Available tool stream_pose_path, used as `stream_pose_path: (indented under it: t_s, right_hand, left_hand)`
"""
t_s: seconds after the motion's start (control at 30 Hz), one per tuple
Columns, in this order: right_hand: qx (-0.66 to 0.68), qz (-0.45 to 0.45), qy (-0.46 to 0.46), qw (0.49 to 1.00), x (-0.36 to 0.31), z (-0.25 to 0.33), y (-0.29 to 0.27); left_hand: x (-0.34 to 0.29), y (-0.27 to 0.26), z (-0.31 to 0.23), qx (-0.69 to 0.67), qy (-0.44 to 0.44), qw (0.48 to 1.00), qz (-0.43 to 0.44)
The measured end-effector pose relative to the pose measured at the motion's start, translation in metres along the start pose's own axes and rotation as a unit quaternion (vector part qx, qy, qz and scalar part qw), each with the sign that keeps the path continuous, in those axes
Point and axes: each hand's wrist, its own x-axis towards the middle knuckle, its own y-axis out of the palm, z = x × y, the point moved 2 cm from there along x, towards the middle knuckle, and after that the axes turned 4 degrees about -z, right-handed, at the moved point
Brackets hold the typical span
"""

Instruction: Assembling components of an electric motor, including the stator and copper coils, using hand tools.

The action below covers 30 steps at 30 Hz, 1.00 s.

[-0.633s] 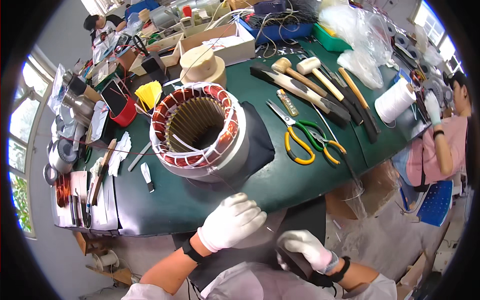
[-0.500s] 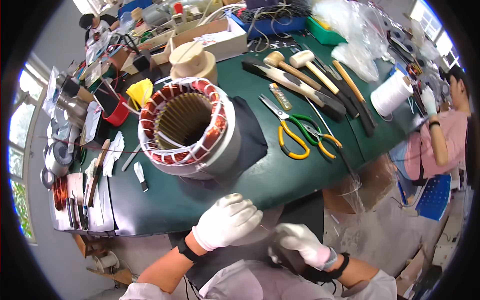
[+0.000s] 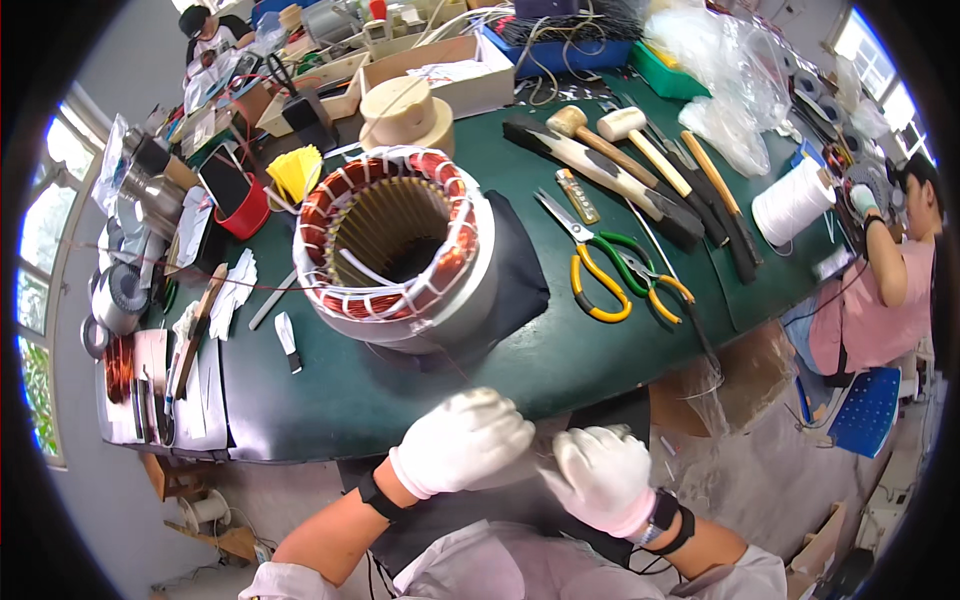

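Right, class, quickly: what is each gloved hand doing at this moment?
Left hand: curled, fingers pinched with the right's at the table edge; anything held cannot be told.
Right hand: curled, fingertips against the left's; contents cannot be told.

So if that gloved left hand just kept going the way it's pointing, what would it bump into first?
The left hand points to the person's right, and the gloved right hand lies straight ahead. A thin pale strip seems to run between them. They look very close, though depth is hard to judge here.
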Motion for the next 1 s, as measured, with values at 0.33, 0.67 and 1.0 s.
stream_pose_path:
  t_s: [0.33, 0.67, 1.0]
  right_hand:
    - [-0.023, -0.009, -0.028, 0.999, 0.003, 0.004, 0.004]
    - [0.340, 0.116, 0.244, 0.900, 0.009, -0.006, 0.005]
    - [0.671, 0.230, 0.422, 0.564, -0.002, -0.016, 0.012]
  left_hand:
    - [0.001, -0.001, 0.002, -0.007, 0.016, 1.000, 0.013]
    - [0.002, 0.001, 0.004, -0.026, -0.004, 0.999, 0.032]
    - [0.005, -0.001, 0.000, 0.000, 0.006, 1.000, 0.013]
